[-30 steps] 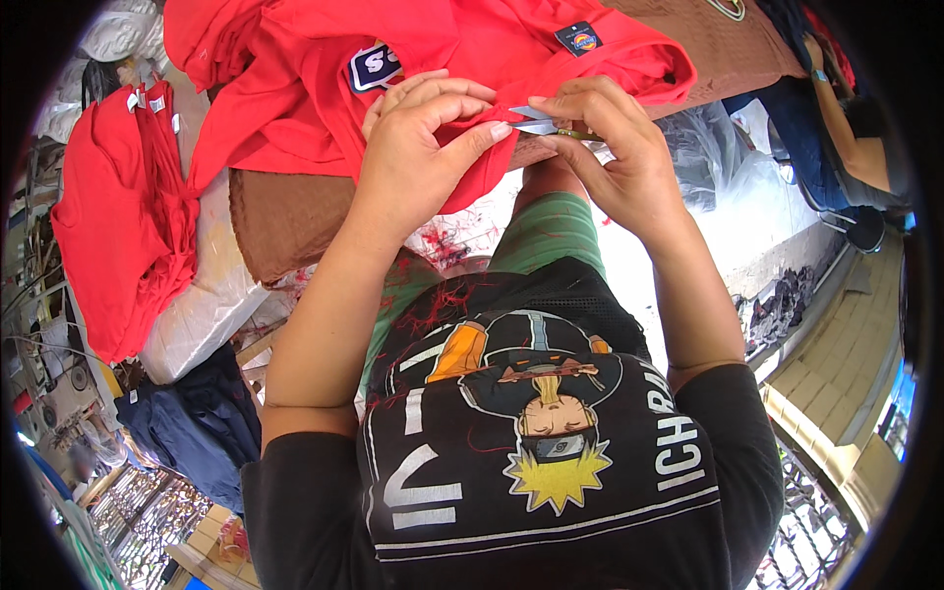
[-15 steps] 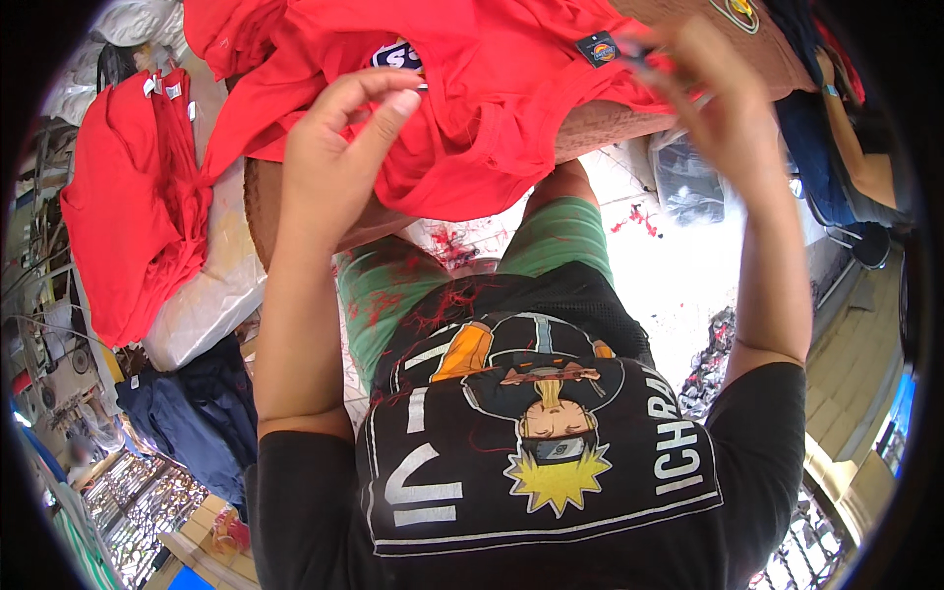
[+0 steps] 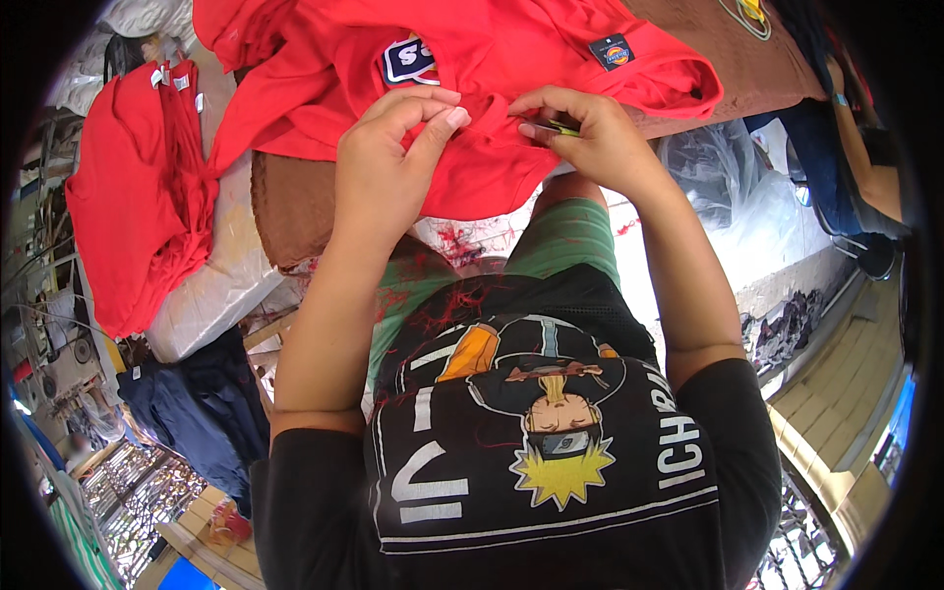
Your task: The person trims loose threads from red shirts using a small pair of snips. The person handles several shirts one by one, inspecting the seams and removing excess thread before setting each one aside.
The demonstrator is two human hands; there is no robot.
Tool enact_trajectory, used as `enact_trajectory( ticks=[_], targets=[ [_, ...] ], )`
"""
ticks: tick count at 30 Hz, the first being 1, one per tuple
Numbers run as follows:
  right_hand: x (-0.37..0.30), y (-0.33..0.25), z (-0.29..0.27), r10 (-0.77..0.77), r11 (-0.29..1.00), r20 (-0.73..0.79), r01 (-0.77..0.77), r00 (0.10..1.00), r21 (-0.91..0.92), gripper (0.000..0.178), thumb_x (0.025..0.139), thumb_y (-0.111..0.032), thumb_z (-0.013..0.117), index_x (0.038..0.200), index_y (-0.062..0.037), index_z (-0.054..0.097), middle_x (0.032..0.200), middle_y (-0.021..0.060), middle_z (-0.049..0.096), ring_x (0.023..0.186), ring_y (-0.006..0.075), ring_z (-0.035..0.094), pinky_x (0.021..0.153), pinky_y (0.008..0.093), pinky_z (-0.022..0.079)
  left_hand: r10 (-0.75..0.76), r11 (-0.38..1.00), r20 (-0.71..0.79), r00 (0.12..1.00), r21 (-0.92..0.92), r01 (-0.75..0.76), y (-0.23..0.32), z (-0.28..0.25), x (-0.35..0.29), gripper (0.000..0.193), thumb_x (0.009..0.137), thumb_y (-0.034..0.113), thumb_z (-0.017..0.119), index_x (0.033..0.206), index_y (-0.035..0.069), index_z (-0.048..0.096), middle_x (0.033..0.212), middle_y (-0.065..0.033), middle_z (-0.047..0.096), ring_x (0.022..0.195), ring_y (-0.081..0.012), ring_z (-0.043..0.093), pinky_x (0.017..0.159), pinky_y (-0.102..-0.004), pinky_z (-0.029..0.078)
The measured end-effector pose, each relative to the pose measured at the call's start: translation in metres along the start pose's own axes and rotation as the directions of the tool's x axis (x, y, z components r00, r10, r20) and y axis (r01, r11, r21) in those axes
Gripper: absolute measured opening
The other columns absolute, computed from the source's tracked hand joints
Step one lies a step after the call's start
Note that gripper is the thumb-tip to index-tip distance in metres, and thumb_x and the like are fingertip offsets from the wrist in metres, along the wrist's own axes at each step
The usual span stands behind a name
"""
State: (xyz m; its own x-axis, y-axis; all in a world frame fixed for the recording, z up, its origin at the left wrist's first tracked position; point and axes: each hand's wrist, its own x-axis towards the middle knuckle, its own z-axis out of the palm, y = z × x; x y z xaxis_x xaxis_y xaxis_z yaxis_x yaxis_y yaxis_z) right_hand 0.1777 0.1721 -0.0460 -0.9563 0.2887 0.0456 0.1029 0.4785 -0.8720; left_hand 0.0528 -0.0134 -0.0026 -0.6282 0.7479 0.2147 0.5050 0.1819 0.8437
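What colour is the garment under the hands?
The garment is red; it shows best in the head view, the only one.

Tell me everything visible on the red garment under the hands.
The red garment looks like soft cloth, rumpled, its top cut off by the picture's edge. It bears a dark-and-white emblem and a dark label. It lies over a brown covering, its near edge drooping past it. Left hand and right hand are at it; exact contact is unclear.

We wear a black short-sleeved T-shirt (image 3: 634,472) with white markings (image 3: 433,489) and a yellow-haired cartoon print (image 3: 565,477), plus striped green shorts (image 3: 568,238).
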Motion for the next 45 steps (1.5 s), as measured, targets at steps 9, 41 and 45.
enact_trajectory(
  ticks=[9, 41, 45],
  targets=[
    [-0.01, -0.033, -0.003, -0.227, 0.974, -0.134, 0.226, 0.965, -0.023, 0.023, 0.079, -0.004, 0.071, 0.101, -0.0053, 0.068, 0.083, 0.0075, 0.065, 0.077, 0.0161, 0.063, 0.069, 0.0289, 0.049, -0.033, 0.969, 0.01, 0.999, -0.244, 0.035, 0.003, 0.008, 0.001, 0.017, 0.091, 0.014, 0.062, 0.096, -0.001, 0.068, 0.09, -0.0079, 0.07, 0.083, -0.0112, 0.065, 0.075, -0.0256, 0.051],
    [-0.029, -0.047, -0.033, -0.119, 0.99, 0.038, 0.122, 0.992, -0.068, 0.016, 0.086, -0.005, 0.067, 0.098, 0.002, 0.06, 0.085, 0.0065, 0.06, 0.077, 0.0109, 0.06, 0.07, 0.0252, 0.05, -0.185, 0.959, 0.416, 0.89, -0.122, 0.256, 0.014, 0.01, 0.019, 0.022, 0.097, 0.019, 0.054, 0.107, 0.002, 0.064, 0.094, -0.0062, 0.07, 0.083, -0.0129, 0.069, 0.07, -0.0222, 0.05],
    [-0.027, -0.043, -0.03, -0.207, 0.964, 0.022, 0.208, 0.978, -0.169, 0.015, 0.085, -0.005, 0.067, 0.096, 0.0019, 0.061, 0.082, 0.0065, 0.059, 0.076, 0.0115, 0.061, 0.068, 0.0251, 0.05, -0.173, 0.962, 0.417, 0.892, -0.124, 0.245, 0.014, 0.01, 0.02, 0.022, 0.097, 0.019, 0.054, 0.107, 0.002, 0.063, 0.095, -0.0057, 0.069, 0.083, -0.0128, 0.069, 0.07, -0.0223, 0.051]
  ],
)
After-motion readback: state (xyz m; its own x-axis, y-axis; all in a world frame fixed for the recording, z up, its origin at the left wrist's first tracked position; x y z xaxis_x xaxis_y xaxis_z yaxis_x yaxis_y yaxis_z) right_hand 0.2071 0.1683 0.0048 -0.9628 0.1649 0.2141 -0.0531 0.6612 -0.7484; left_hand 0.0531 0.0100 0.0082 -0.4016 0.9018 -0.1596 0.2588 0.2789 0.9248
